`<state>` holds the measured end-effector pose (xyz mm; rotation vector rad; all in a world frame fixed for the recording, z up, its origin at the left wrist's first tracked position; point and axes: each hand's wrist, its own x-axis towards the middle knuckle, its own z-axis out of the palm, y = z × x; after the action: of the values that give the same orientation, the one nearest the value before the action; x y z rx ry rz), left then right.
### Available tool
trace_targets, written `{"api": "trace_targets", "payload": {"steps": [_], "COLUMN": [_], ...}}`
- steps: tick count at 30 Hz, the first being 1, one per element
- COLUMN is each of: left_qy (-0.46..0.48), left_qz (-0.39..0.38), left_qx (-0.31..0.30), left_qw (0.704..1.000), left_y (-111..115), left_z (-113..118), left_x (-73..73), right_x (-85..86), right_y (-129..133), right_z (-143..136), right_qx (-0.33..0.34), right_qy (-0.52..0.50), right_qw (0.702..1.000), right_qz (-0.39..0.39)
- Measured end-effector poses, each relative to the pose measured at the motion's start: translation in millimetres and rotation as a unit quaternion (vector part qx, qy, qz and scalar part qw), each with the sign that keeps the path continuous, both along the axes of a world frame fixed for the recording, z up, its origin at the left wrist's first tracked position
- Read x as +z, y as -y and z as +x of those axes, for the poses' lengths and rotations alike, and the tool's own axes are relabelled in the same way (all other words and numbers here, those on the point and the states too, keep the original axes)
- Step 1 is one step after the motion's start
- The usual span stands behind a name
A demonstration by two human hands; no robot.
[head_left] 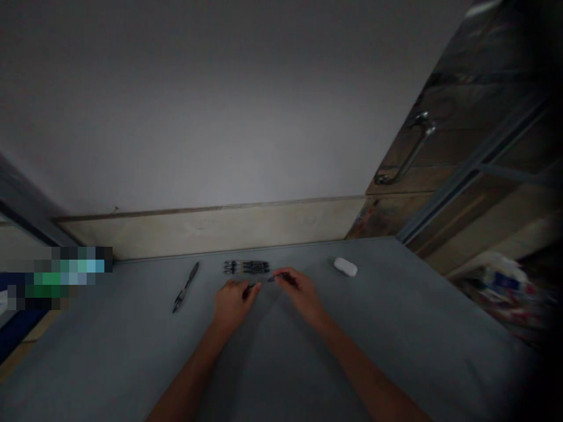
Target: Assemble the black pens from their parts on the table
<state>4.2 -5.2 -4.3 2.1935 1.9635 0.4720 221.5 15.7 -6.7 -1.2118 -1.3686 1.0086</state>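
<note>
My left hand [231, 302] is closed, thumb and fingers pinching a short dark pen piece [250, 286] low over the table. Facing it from the right, my right hand [301, 290] grips another dark pen piece [271, 279], its tip pointing left. A small gap separates the two pieces. Just beyond my hands, several black pens [246, 267] lie side by side in a neat row. One more black pen [186, 286] rests slantwise to the left. The fingers partly hide both held pieces.
A small white rounded object [345, 267] sits on the grey table [281, 363] at the right. Behind the table rises a pale wall [229, 117]; a wooden door with a metal handle [409, 155] is at the right. Clutter [501, 287] lies beyond the table's right edge.
</note>
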Motion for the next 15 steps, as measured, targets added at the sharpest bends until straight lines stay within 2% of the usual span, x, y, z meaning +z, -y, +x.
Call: {"api": "trace_targets", "payload": {"steps": [7,15], "left_qy": [-0.017,-0.015], "left_qz": [-0.009,-0.004], "left_qx": [-0.001,-0.007], "left_qw": [1.000,1.000], "left_y": [-0.4,-0.8], "left_z": [0.7,0.6], "left_x": [1.9,3.3], "right_x": [4.8,5.6], "right_y": [2.6,2.0], "right_z": [-5.3,-4.5], "right_qx": [-0.005,0.001], "right_qy": [-0.072,-0.087], "right_qw": [0.997,0.995], "right_qz": [-0.031,-0.043]}}
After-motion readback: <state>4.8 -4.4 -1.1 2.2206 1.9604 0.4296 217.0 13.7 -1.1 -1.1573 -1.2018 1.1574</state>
